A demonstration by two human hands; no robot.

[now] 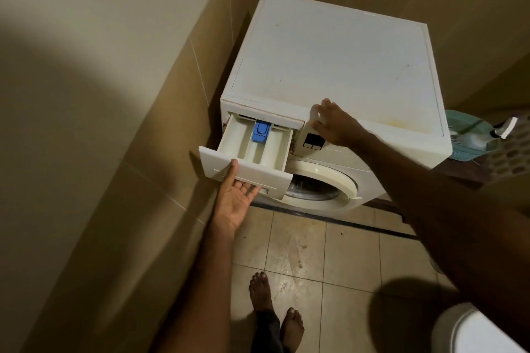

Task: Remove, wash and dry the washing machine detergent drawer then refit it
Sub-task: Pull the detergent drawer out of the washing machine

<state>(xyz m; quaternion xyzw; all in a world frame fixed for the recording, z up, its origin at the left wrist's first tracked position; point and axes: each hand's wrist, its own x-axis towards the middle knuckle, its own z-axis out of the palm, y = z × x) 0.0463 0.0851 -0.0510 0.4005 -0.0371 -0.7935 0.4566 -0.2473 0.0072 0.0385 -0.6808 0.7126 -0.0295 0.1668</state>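
Drawer: the detergent drawer [252,149] is white moulded plastic, a long tray split into compartments with a blue insert [261,131] at the back; it is pulled well out of the washing machine [329,66], upper left of the front.
Left hand: the left hand [233,200] is palm up under the drawer's flat front panel, fingers hooked into the handle recess, thumb on the panel face.
Right hand: the right hand [329,122] rests with fingers spread on the machine's front top edge, just right of the drawer slot, grasping nothing.
Surroundings: smooth white top, round door [324,183], beige tiled floor [301,252].

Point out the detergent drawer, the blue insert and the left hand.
detergent drawer [246,171], head view, front panel
blue insert [261,131], head view, its middle
left hand [233,202], head view, palm under the drawer front
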